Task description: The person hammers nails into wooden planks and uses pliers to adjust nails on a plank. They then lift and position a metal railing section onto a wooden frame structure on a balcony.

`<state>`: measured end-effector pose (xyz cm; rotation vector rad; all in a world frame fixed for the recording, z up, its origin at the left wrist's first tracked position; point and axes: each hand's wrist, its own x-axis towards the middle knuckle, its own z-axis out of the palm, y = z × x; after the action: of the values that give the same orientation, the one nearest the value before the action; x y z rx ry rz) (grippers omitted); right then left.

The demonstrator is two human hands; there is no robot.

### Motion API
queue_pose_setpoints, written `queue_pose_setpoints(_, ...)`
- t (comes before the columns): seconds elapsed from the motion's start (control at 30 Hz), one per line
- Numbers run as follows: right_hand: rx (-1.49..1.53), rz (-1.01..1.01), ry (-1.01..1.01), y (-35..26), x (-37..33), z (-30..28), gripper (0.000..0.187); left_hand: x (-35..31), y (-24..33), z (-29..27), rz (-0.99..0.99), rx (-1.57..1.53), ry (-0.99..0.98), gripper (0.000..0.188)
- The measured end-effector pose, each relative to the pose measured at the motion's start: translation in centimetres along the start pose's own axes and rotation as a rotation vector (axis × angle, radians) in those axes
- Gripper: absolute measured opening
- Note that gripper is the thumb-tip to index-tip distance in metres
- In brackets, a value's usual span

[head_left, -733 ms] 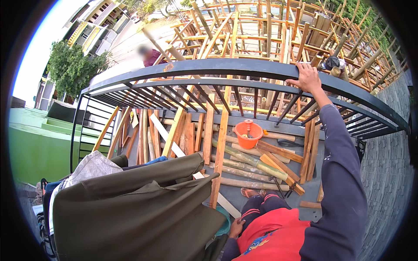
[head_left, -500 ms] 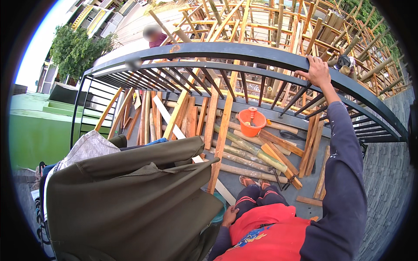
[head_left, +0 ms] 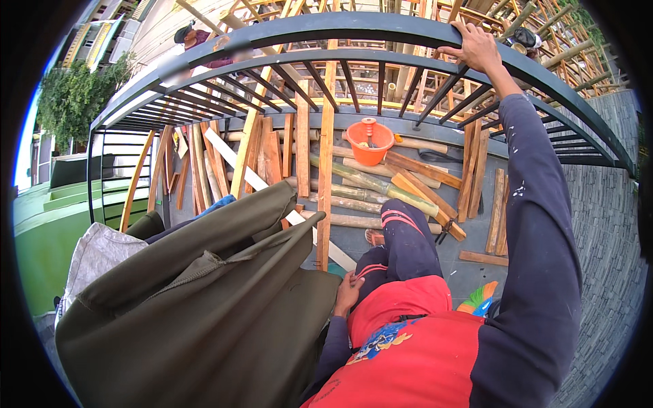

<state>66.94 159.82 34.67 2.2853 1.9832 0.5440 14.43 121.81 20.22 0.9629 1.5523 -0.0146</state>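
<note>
My right hand (head_left: 479, 49) is closed over the dark metal railing (head_left: 354, 26), its arm stretched out ahead of me. My left hand (head_left: 348, 294) rests low by my left thigh, its fingers curled against the trousers (head_left: 371, 266); whatever is in them is hidden. Beside that hand, a large olive-green cloth (head_left: 204, 313) drapes across the lower left. My right knee (head_left: 408, 221) is raised, and one sandalled foot (head_left: 374, 236) shows on the floor.
An orange bucket (head_left: 368, 151) with a tool handle in it stands among bamboo poles (head_left: 381, 180) and planks. Upright timber boards (head_left: 324, 170) lean on the railing. Beyond it are wooden scaffolding (head_left: 408, 75) and a person in a cap (head_left: 194, 37). A grey cloth (head_left: 105, 255) hangs at left.
My right knee has come up, hiding one foot. The view has tilted downward, while my right hand stays on the railing and my left hand stays by my thigh.
</note>
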Motion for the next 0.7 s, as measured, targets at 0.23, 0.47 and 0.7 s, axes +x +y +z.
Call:
queue_pose_setpoints(0.23, 0.073, 0.019, -0.059, -1.6, 0.1, -1.3, 0.082, 1.0, 3.2, -0.3, 0.067, -0.021, -0.018, 0.055)
queue_pose_setpoints(0.47, 0.091, -0.051, 0.156, -0.4, -0.3, -0.6, 0.075, 6.0, 9.8, -0.7, 0.171, -0.040, 0.009, 0.055)
queue_pose_setpoints(0.7, 0.233, -0.039, 0.124, 0.9, 0.2, -0.5, 0.074, 11.5, 23.3, -2.1, 0.374, -0.182, 0.190, 0.057)
